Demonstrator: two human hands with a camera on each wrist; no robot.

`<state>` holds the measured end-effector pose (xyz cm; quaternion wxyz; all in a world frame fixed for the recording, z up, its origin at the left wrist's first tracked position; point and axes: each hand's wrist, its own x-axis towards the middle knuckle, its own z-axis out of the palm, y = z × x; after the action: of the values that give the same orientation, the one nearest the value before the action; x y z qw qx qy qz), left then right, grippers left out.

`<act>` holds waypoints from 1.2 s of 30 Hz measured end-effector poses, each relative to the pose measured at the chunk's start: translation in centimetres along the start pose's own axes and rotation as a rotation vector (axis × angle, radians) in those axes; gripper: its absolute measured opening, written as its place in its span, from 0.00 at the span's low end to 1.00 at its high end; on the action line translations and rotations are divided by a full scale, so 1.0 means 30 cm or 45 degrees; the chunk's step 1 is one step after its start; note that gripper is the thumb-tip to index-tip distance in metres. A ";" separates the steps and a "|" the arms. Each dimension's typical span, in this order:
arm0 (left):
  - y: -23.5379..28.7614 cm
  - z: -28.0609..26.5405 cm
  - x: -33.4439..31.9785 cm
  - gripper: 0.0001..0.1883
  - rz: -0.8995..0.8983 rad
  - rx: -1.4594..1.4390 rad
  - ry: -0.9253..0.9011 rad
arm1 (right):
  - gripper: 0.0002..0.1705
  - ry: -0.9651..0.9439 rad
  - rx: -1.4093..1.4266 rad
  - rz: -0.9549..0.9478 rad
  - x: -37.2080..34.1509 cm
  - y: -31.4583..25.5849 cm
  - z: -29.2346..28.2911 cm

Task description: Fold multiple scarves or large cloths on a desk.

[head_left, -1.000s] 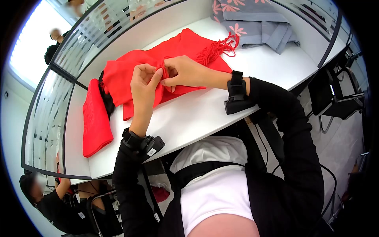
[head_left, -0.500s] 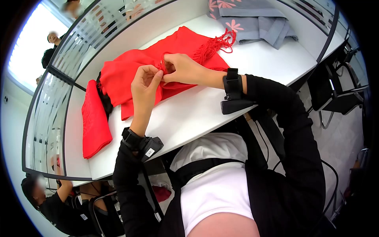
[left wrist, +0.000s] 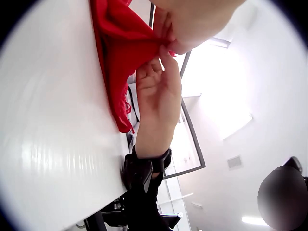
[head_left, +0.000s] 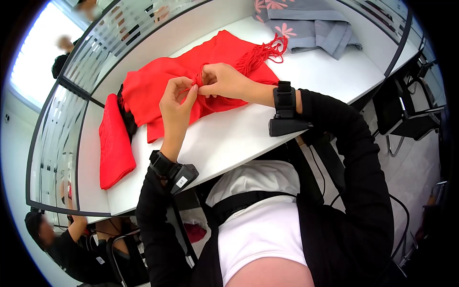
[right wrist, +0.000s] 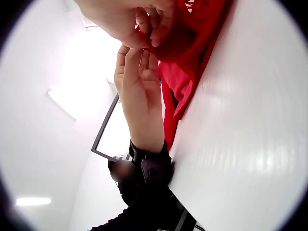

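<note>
A red fringed scarf [head_left: 167, 69] lies loosely spread on the white table, its knotted fringe [head_left: 258, 55] trailing at the right end. Near its front edge, my left hand [head_left: 176, 103] pinches a bit of the scarf between thumb and fingers. Close against it, my right hand [head_left: 227, 82] also pinches the red strands, fingertips nearly meeting the left ones. In the left wrist view, the scarf [left wrist: 125, 43] is drawn up to a point at both hands' fingertips. The right wrist view shows red cloth [right wrist: 180, 45] hanging beside the fingers.
A folded red cloth [head_left: 115, 148] lies at the left by the partition, with something black [head_left: 128, 119] behind it. Grey cloth with pink flowers [head_left: 325, 36] is at the back right. Low partition walls [head_left: 93, 153] enclose the table [head_left: 220, 138]. A chair [head_left: 406, 107] stands at the right.
Both hands stay together at the scarf. The right hand's fingers have shifted slightly upward and its grip on the strands has changed a little; the spread scarf lies much as before.
</note>
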<state>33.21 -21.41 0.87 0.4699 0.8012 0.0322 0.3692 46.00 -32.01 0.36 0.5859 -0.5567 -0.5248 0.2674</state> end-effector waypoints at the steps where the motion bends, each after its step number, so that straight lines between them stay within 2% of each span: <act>1: 0.001 0.001 0.001 0.05 0.003 -0.011 -0.002 | 0.09 0.009 -0.028 0.015 0.002 -0.003 -0.006; 4: 0.011 0.004 0.000 0.05 0.050 0.062 -0.011 | 0.08 -0.017 0.110 -0.010 0.010 0.022 -0.005; 7: -0.001 0.002 -0.002 0.05 0.021 0.014 -0.008 | 0.08 -0.012 0.060 -0.027 0.015 0.035 -0.002; 11: -0.024 -0.005 -0.007 0.05 0.019 0.041 0.020 | 0.06 -0.074 0.303 0.048 0.015 0.031 -0.006; 14: -0.015 -0.004 -0.005 0.05 -0.034 -0.032 0.019 | 0.06 -0.102 0.268 -0.024 0.008 0.036 -0.010; 18: -0.025 -0.005 -0.001 0.06 -0.024 -0.084 -0.029 | 0.06 -0.060 0.240 -0.007 0.013 0.038 -0.013; 19: -0.027 -0.003 0.000 0.07 -0.024 -0.120 -0.046 | 0.08 -0.033 0.134 0.020 0.012 0.034 -0.018; 25: -0.048 -0.003 0.003 0.10 0.124 0.081 -0.110 | 0.09 -0.046 0.231 -0.056 0.021 0.062 -0.030; 28: -0.056 -0.009 0.004 0.09 0.081 0.106 -0.034 | 0.09 -0.162 0.146 -0.103 0.027 0.042 -0.031; 29: -0.058 -0.011 0.001 0.09 0.078 0.118 -0.042 | 0.06 -0.147 0.027 0.007 0.014 0.024 -0.040; 32: -0.058 -0.012 0.002 0.09 0.063 0.092 -0.068 | 0.09 0.027 -0.459 -0.352 0.024 0.018 -0.075; 33: -0.055 -0.009 0.000 0.09 0.048 0.045 -0.075 | 0.12 0.053 -0.508 -0.386 0.021 0.004 -0.083; 36: -0.062 -0.011 0.000 0.09 0.036 -0.009 -0.087 | 0.17 0.069 -0.736 -0.703 0.028 -0.011 -0.099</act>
<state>33.55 -20.14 -0.50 0.4683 0.8120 0.0036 0.3484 48.88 -32.43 1.45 0.4686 -0.5434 -0.6927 -0.0736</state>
